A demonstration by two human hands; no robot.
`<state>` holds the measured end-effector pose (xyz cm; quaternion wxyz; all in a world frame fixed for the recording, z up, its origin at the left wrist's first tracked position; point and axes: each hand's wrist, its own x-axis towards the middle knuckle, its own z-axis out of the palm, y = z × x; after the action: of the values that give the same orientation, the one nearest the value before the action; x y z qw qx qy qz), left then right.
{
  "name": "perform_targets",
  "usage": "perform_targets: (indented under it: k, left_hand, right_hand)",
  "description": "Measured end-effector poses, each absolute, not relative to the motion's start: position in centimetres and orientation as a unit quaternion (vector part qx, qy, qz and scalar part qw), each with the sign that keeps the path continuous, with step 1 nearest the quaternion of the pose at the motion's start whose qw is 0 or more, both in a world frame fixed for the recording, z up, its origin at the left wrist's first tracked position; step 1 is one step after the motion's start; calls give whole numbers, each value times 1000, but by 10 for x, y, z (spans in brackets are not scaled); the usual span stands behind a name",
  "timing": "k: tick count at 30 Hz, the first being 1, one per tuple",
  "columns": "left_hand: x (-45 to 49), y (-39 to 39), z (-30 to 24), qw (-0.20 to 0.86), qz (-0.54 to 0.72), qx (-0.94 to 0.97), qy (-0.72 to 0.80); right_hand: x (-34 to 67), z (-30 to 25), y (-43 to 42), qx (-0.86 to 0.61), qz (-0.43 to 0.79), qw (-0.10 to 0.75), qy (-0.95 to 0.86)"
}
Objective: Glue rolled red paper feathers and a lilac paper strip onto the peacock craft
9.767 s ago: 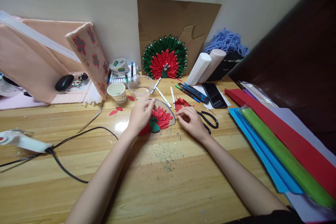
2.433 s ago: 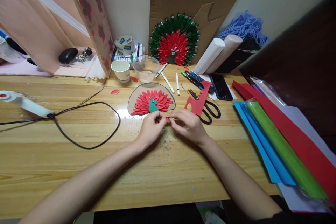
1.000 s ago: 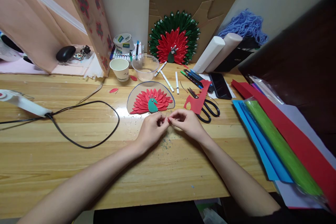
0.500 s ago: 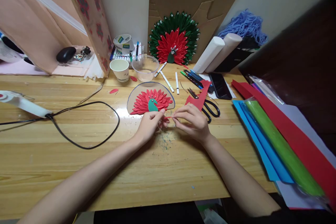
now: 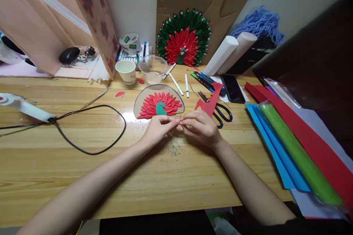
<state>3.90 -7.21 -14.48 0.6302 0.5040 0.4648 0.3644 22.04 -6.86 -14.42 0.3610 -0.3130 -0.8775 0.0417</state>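
My left hand (image 5: 159, 129) and my right hand (image 5: 202, 128) meet fingertip to fingertip over the wooden table (image 5: 82, 161), both pinching a small red paper piece (image 5: 179, 121). Just beyond them lies a half-round card (image 5: 159, 102) covered with red paper petals around a green bird body. A red paper offcut (image 5: 209, 102) rests on black-handled scissors (image 5: 220, 110) right of the card.
A finished red-and-green paper peacock (image 5: 183, 38) leans on cardboard at the back. A paper cup (image 5: 126, 72), a clear bowl (image 5: 153, 69), markers (image 5: 176, 83) and a phone (image 5: 233, 89) lie behind. A glue gun (image 5: 22, 105) and cable (image 5: 91, 132) sit left, coloured paper sheets (image 5: 298, 154) right.
Since 9.8 s ago my hands came off the petal card toward me. Over the last second they keep working the small red piece between the fingertips, barely shifting.
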Motion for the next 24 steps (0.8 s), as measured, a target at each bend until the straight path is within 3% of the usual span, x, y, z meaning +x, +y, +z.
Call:
perform_targets:
  k: [7, 24]
  left_hand:
    - [39, -72, -151, 640, 366, 503, 452]
    - [42, -76, -157, 620, 395, 509, 447]
  right_hand:
    - [219, -144, -66, -329, 93, 374, -862]
    - [212, -135, -71, -459, 354, 384, -719]
